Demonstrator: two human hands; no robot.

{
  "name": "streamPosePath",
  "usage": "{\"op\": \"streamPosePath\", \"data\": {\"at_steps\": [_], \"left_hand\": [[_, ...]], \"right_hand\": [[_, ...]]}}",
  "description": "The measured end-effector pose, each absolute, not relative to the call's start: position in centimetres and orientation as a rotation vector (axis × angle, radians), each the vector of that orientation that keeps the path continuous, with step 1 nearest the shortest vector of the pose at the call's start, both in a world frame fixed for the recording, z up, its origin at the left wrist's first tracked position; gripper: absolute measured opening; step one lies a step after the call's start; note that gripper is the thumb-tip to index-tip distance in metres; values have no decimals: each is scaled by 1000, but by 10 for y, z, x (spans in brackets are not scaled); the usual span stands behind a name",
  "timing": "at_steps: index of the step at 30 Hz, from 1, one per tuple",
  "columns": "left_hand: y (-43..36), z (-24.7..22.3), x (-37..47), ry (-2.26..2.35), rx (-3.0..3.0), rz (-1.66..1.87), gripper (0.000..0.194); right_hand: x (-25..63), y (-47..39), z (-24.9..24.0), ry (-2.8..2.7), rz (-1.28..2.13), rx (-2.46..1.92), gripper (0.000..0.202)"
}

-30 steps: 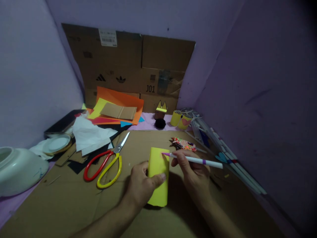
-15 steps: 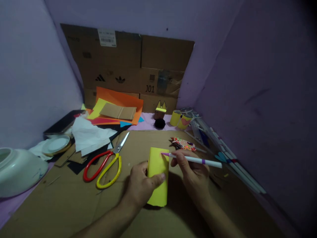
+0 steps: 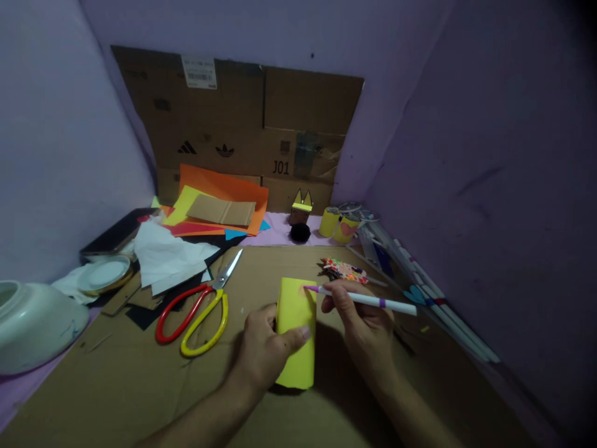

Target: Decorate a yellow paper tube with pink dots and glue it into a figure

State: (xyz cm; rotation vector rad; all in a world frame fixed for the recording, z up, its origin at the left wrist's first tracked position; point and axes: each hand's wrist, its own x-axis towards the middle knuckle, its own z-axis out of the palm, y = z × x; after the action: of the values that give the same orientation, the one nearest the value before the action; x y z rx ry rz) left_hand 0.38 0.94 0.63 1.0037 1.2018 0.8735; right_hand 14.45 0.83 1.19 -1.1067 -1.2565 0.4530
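Observation:
My left hand [image 3: 268, 348] grips a yellow paper-covered block [image 3: 296, 364] from its left side, thumb lying across its face. In my right hand [image 3: 361, 320] is a white marker with purple bands [image 3: 392, 304], pinched between thumb and fingers. The marker's purple tip touches the upper part of the yellow face, where a faint pinkish mark shows. Scissors [image 3: 218, 283] with one red and one yellow handle lie with blades apart, left of my left hand. Beyond my right hand rests a small floral-patterned item [image 3: 345, 271].
Coloured paper [image 3: 224, 180], white tissue [image 3: 170, 255] and cardboard scraps are piled at the back left. A pale ceramic bowl [image 3: 41, 326] stands at the left edge. Two yellow cylinders [image 3: 329, 222] stand behind; white sticks [image 3: 448, 320] lie along the right.
The camera view has shifted very slightly. Both hands keep their hold, and the marker tip stays at nearly the same spot on the yellow face.

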Motion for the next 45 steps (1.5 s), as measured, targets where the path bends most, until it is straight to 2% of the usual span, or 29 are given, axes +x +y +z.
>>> {"op": "streamPosePath", "data": {"at_steps": [45], "left_hand": [[10,2,3,1202,988,877,28]], "right_hand": [[146,9,11,-1229,466,-1142,21]]}}
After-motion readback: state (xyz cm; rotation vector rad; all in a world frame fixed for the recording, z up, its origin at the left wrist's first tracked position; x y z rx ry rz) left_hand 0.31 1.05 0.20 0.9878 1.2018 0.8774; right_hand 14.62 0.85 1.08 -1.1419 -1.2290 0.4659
